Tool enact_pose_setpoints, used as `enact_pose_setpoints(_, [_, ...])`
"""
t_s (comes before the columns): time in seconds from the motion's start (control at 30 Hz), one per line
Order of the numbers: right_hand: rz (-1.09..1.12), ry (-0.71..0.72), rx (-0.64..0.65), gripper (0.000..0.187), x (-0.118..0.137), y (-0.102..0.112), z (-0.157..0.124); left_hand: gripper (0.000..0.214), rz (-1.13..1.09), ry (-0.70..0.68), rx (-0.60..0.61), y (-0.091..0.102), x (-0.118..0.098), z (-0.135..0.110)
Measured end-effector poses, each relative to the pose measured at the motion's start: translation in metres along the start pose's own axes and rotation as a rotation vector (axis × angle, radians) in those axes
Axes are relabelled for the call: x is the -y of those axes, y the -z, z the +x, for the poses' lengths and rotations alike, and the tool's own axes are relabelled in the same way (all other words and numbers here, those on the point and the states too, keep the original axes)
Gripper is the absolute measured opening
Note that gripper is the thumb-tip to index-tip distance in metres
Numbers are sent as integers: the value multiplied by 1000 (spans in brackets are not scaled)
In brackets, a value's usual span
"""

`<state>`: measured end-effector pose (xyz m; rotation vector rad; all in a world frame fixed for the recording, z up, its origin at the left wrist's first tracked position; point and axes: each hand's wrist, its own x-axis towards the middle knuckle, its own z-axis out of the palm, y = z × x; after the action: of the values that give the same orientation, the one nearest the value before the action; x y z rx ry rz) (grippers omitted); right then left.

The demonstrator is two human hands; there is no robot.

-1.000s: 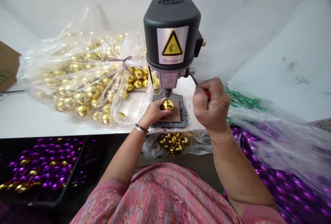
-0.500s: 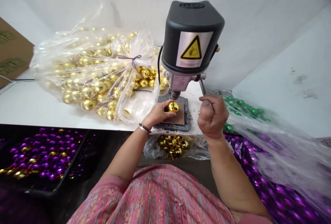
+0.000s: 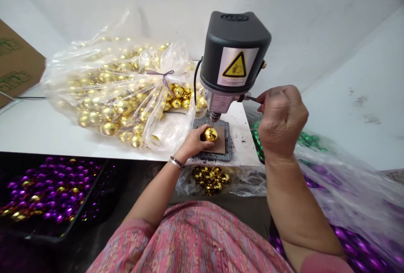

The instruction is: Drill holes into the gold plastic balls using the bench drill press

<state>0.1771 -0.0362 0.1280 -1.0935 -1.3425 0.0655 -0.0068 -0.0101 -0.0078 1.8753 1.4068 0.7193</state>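
Pinched in my left hand is a shiny gold ball, resting on a brown board over the grey base plate of a drill press. The drill's chuck and thin bit stand right above the ball. My right hand is closed around the feed lever at the drill's right side; its grip end is hidden in the fingers. Dark shavings lie about the base.
A tied clear bag of gold balls lies on the white table. Below the front edge hangs plastic with gold balls. A black bin of purple and gold balls stands lower left; bagged green balls and purple balls lie right.
My right hand has moved up and to the right, with the lever rising. The bit now stands clear above the ball, which my left hand still holds on the board.
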Motion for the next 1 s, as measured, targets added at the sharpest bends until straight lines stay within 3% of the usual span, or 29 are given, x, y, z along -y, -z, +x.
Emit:
enact_pose_setpoints(0.17, [9, -46, -14, 25, -5, -3, -5, 64, 140, -189, -23, 0, 2, -19])
enact_pose_setpoints(0.27, [-1, -34, -9, 27, -11, -2, -12, 65, 187, -358, 39, 10, 2, -38])
enact_pose_setpoints(0.33, [7, -22, -14, 28, -14, -1, -16, 60, 164, -389, 50, 20, 5, -52])
enact_pose_setpoints(0.4, [15, -22, -26, 29, -15, -1, -19, 49, 197, -300, -59, 34, 9, -62])
enact_pose_setpoints(0.5, [11, -32, -47, 30, -17, -2, -21, 39, 456, 5, -338, 57, 19, -72])
enact_pose_setpoints(0.57, [11, -42, -64, 31, -17, -3, -22, 37, 655, 207, -378, 71, 24, -77])
enact_pose_setpoints(0.63, [17, -58, -71, 30, -17, -3, -22, 36, 790, 339, -329, 82, 28, -83])
enact_pose_setpoints(0.7, [22, -69, -73, 30, -17, -3, -22, 35, 860, 393, -299, 88, 30, -88])
enact_pose_setpoints(0.77, [19, -73, -75, 30, -17, -3, -22, 35, 857, 391, -343, 91, 32, -92])
enact_pose_setpoints(0.83, [4, -81, -76, 31, -17, -3, -23, 35, 781, 357, -493, 92, 37, -94])
enact_pose_setpoints(0.93, [-17, -83, -79, 30, -18, -4, -24, 40, 614, 311, -818, 91, 51, -94])
enact_pose_setpoints(1.0, [-13, -79, -90, 31, -18, -4, -25, 53, 520, 344, -931, 86, 63, -93])
